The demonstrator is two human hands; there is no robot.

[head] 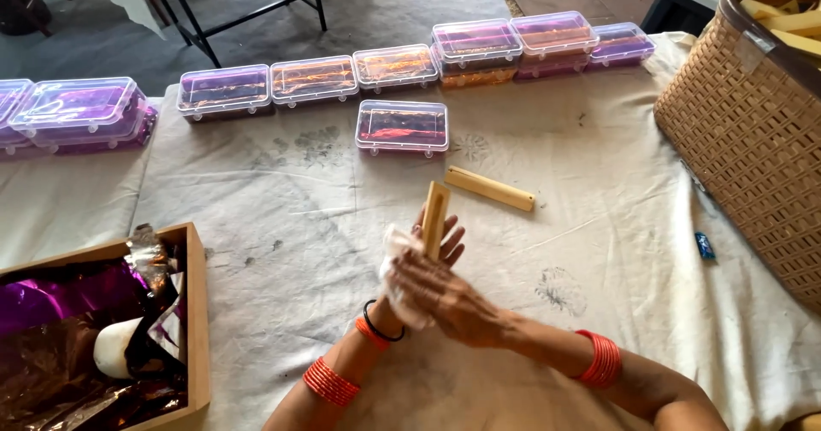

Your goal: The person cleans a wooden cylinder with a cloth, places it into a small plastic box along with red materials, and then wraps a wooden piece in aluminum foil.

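Wooden stick (435, 218) stands upright, pinched between both hands' fingers, right hand (445, 298) over left hand (428, 247) with white cloth (395, 264); loosened, it could drop onto the counter (599, 226).

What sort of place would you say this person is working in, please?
Probably a small handcraft workshop. A cloth-covered table carries a row of clear plastic boxes, a woven basket of wooden pieces and a wooden tray of foil, while both hands wipe a wooden stick.
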